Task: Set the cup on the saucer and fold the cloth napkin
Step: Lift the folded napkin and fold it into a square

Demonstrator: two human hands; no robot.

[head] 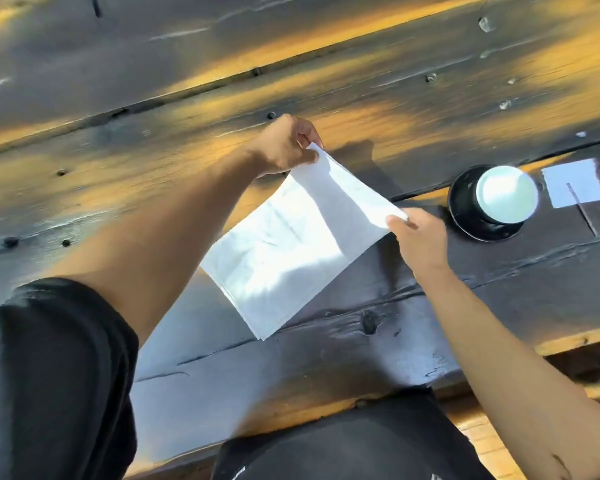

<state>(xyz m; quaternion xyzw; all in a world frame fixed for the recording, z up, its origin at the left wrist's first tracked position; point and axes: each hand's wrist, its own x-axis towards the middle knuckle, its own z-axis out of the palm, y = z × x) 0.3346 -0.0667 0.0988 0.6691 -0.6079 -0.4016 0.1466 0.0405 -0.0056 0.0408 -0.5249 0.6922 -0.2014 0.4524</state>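
A white cloth napkin [284,251] lies on the dark wooden table [153,133], its far edge lifted off the wood. My left hand [284,147] pinches the far left corner of that edge. My right hand [418,239] pinches the far right corner. The near part of the napkin rests flat, in two layers. To the right a black cup [506,195] with a white inside stands on a black saucer [465,220], apart from the napkin and close to my right hand.
A pale square patch [572,188] lies right of the saucer with a thin dark line across it. The table's near edge [291,420] runs just in front of my body. Bolt heads and gaps mark the planks beyond the napkin.
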